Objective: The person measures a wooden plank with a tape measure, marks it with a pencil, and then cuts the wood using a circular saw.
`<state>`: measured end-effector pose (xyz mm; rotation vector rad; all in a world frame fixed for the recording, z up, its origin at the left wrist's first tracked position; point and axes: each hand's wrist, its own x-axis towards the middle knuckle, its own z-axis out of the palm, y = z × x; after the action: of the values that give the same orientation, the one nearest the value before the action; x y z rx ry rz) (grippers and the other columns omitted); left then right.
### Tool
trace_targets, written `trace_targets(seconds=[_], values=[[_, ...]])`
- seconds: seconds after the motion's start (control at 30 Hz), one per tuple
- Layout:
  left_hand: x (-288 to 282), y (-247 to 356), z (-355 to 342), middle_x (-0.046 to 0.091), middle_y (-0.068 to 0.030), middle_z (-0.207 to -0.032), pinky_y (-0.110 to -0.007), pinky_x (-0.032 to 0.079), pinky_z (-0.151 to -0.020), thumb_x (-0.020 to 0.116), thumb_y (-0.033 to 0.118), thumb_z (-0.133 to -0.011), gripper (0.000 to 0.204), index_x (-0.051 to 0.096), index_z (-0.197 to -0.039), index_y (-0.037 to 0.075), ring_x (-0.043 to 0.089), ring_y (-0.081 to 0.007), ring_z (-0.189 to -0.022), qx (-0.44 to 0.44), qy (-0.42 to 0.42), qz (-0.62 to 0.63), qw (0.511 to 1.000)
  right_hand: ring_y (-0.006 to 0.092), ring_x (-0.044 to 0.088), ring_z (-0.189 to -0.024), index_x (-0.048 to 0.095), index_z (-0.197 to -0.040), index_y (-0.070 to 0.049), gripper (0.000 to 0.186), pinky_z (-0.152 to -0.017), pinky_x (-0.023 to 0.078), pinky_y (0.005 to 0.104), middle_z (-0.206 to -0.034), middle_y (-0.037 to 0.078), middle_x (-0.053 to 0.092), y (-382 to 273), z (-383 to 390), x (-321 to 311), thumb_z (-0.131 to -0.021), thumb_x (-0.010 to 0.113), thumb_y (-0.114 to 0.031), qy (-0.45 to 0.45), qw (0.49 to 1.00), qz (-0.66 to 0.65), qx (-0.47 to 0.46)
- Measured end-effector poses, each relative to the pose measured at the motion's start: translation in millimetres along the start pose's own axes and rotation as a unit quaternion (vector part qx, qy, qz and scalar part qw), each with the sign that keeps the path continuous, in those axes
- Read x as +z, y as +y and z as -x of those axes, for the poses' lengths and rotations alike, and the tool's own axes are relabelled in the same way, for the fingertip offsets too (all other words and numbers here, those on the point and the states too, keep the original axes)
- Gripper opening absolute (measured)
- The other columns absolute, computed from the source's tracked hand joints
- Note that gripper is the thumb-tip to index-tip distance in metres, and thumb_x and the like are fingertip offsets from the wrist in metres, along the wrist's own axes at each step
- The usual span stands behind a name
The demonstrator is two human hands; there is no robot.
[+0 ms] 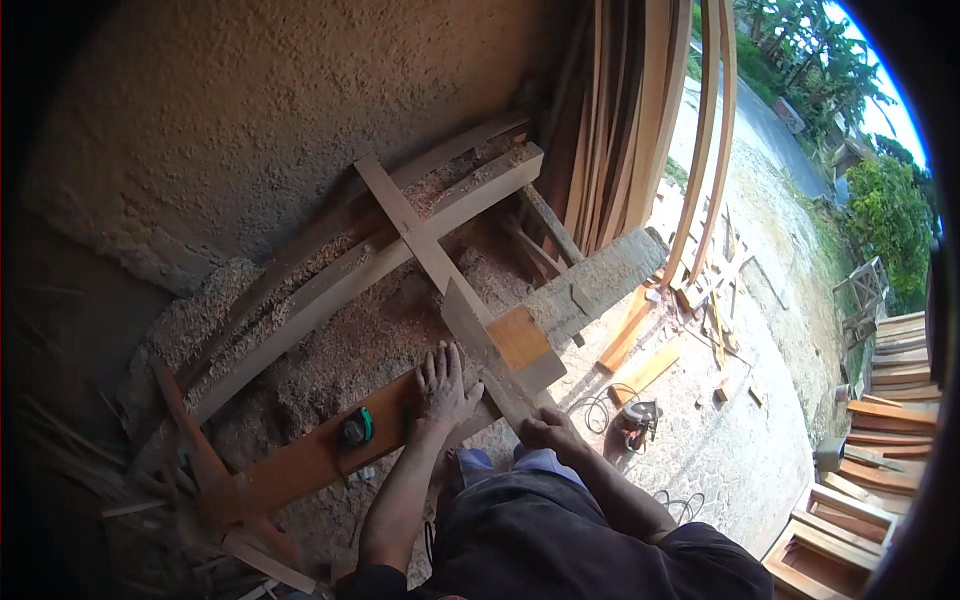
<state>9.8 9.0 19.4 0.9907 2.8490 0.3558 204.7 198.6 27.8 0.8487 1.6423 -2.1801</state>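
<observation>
My left hand [446, 388] lies flat with its fingers apart on a brown plank near the middle of the bench [300, 455]. My right hand [552, 432] is closed around the near end of a pale wooden board [505, 385]. That board slants away from me, its far end meeting or overlapping a long pale batten [405, 215] that crosses the bench rails. Beside the board, to its right, sits an orange-brown wood block [518, 338]. A black and teal round tool, perhaps a tape measure [356, 427], rests on the plank left of my left hand.
A grey plank [610, 275] extends right from the bench. On the floor at right lie a power saw [637, 422] with its cord, and wood offcuts [645, 370]. Tall boards [640, 120] lean against the wall. Shavings [335, 345] cover the ground; stacked wooden frames [850, 520] stand far right.
</observation>
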Motion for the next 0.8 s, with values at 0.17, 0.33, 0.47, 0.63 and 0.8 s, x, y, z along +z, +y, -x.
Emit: trace_targets(seconds=[0.17, 0.33, 0.47, 0.63, 0.8], values=[[-64.7, -10.7, 18.6, 0.029, -0.0273, -0.164, -0.061, 0.028, -0.118, 0.052, 0.049, -0.102, 0.074, 0.036, -0.158, 0.005, 0.032, -0.0484, -0.148, 0.013, 0.144, 0.044, 0.988, 0.0107, 0.06, -0.081, 0.063, -0.113, -0.004, 0.028, -0.074, 0.05, 0.0284, -0.093, 0.001, 0.065, 25.3, 11.9, -35.6, -0.106, 0.059, -0.031, 0.046, 0.975, -0.209, -0.065], [-96.1, -66.0, 72.5, 0.032, -0.0278, -0.161, -0.059, 0.029, -0.119, 0.053, 0.038, -0.104, 0.064, 0.041, -0.153, -0.001, 0.033, -0.0468, -0.147, -0.129, 0.194, 0.032, 0.972, 0.0129, 0.059, -0.081, 0.058, -0.119, -0.009, 0.027, -0.072, 0.051, 0.0297, -0.096, 0.002, 0.06, -34.7, -25.8, -89.5, -0.108, 0.055, -0.033, 0.154, 0.922, -0.322, -0.152], [-73.6, -102.7, 100.7, 0.035, -0.029, -0.159, -0.056, 0.031, -0.119, 0.061, 0.034, -0.099, 0.066, 0.043, -0.151, -0.004, 0.034, -0.047, -0.147, -0.203, 0.18, 0.017, 0.962, 0.0222, 0.066, -0.105, 0.052, -0.132, -0.006, 0.031, -0.087, 0.058, 0.0397, -0.121, 0.008, 0.063, -40.2, -121.6, -191.0, -0.11, 0.051, -0.027, 0.209, 0.866, -0.37, -0.263], [-66.9, -100.4, 124.2, 0.03, -0.0299, -0.162, -0.052, 0.031, -0.121, 0.069, 0.027, -0.095, 0.073, 0.038, -0.154, -0.003, 0.032, -0.0468, -0.148, -0.26, 0.133, 0.037, 0.956, 0.0258, 0.066, -0.106, 0.055, -0.126, -0.006, 0.028, -0.09, 0.059, 0.0408, -0.119, 0.011, 0.065, -57.0, -200.2, -240.4, -0.11, 0.049, -0.028, 0.296, 0.822, -0.435, -0.22], [-58.0, -95.8, 121.7, 0.026, -0.0309, -0.163, -0.05, 0.03, -0.122, 0.074, 0.022, -0.091, 0.083, 0.031, -0.159, 0.002, 0.026, -0.0477, -0.151, -0.249, 0.065, 0.154, 0.954, 0.0262, 0.062, -0.109, 0.053, -0.123, -0.011, 0.029, -0.092, 0.053, 0.0524, -0.118, 0.007, 0.059, -36.7, -207.4, -272.4, -0.106, 0.056, -0.035, 0.35, 0.858, -0.354, -0.127]])
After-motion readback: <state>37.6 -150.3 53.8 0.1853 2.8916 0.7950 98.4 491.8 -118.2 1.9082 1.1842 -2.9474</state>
